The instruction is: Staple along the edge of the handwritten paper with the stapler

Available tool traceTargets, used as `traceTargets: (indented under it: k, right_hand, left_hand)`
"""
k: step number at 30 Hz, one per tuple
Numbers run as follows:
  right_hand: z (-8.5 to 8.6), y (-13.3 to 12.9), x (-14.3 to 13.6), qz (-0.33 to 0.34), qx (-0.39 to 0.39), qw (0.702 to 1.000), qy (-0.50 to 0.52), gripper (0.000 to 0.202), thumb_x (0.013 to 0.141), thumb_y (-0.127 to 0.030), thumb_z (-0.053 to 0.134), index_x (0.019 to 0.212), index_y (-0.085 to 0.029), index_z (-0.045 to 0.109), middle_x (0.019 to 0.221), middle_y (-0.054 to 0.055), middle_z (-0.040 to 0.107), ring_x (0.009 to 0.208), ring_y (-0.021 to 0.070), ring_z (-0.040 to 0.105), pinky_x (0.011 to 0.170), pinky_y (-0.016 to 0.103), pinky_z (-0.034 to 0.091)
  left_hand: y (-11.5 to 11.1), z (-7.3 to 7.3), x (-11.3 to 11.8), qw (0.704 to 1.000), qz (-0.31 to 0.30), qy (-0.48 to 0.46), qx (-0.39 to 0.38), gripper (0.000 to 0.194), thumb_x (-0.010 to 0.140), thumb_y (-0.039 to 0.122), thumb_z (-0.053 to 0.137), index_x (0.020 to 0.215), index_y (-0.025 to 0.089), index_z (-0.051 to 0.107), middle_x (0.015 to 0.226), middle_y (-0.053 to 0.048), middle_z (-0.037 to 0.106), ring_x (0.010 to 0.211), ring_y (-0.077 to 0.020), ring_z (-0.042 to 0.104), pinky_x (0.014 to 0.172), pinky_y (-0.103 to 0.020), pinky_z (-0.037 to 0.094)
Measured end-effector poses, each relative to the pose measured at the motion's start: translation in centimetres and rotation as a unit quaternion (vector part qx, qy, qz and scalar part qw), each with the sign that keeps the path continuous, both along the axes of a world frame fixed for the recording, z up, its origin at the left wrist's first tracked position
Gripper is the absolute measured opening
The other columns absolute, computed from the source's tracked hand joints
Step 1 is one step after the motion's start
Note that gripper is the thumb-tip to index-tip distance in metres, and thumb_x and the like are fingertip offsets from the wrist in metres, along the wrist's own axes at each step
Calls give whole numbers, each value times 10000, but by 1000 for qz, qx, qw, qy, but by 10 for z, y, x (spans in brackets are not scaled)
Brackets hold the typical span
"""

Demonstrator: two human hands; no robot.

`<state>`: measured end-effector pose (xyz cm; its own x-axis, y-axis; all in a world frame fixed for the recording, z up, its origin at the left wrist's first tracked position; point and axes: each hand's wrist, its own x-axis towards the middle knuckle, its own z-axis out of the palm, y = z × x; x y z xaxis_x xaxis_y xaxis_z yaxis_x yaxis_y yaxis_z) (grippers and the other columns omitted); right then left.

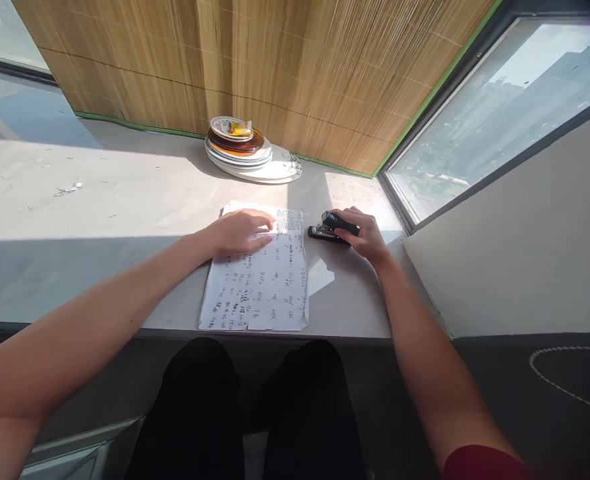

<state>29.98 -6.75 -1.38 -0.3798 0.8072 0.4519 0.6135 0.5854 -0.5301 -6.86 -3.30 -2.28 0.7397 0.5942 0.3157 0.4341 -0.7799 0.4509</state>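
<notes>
Resting on the handwritten paper (269,293) toward its eleven o'clock side, the left hand (239,233) has its fingers loosely spread, grasping nothing. The right hand (363,235) curls its fingers around the upper arm of a black stapler (337,221), which sits just beside the paper at two o'clock on the pale ledge (99,273). Stacked plates (241,151) stand beyond at twelve o'clock.
</notes>
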Motion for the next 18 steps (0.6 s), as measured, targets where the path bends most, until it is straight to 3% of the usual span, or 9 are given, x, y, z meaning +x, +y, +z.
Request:
traceTargets:
  k: [5,11,18]
  right_hand:
    - [2,-2,-17,52,-12,999,-6,416,948,-355,685,1356,-280,724,1082,51,745,975,251,633,898,446,529]
    - [4,-5,-28,74,-5,997,-13,434,968,-336,659,1398,-299,702,1110,54,744,978,259,621,887,460,529]
    - [6,-11,-49,102,12,993,-55,543,999,-254,562,1522,-388,615,1070,53,706,946,265,581,919,479,505]
  left_hand:
    - [-12,5,8,996,-73,53,1,441,946,468,676,1371,358,716,1490,-62,662,1405,-325,563,1192,-486,399]
    - [-17,3,11,995,-93,43,13,535,927,508,680,1458,445,659,1502,-44,637,1414,-342,537,1235,-505,350]
    - [-20,0,15,992,-99,72,-18,631,910,532,664,1534,490,572,1598,-20,559,1531,-394,408,1250,-560,334]
